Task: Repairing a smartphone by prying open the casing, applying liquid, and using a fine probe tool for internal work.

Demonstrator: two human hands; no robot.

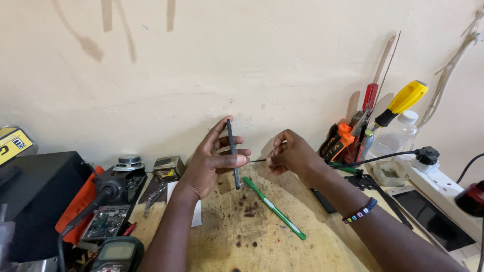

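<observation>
Two hands at work, one dark flat device, one thin black cable, one green-and-white toothbrush. Left hand (214, 161) clamped on the dark device (232, 151), thumb on the near side and fingers wrapped across the far side, held edge-on above the wooden board (237, 231). Long axis of the device close to upright, top tipped slightly left, bottom end pointing down at the board just beside the toothbrush head. Right hand (291, 155) pinched shut on the thin black cable (383, 157), fingertips meeting just right of the device. Cable running roughly level, from the pinch rightward to a plug by the white power strip (443, 189). Toothbrush (275, 207) flat on the board, lying diagonally, head up-left, handle down-right.

Hard to make out: the cable's tip at the device, hidden behind the left fingers; contact with a port not clear. Device seen edge-on only, faces not visible. One multimeter (117, 254) cut off at the bottom edge. Cluster of screwdrivers and pliers (365, 123) at the wall, overlapping, count uncertain. One beaded bracelet (360, 210) on the right wrist.
</observation>
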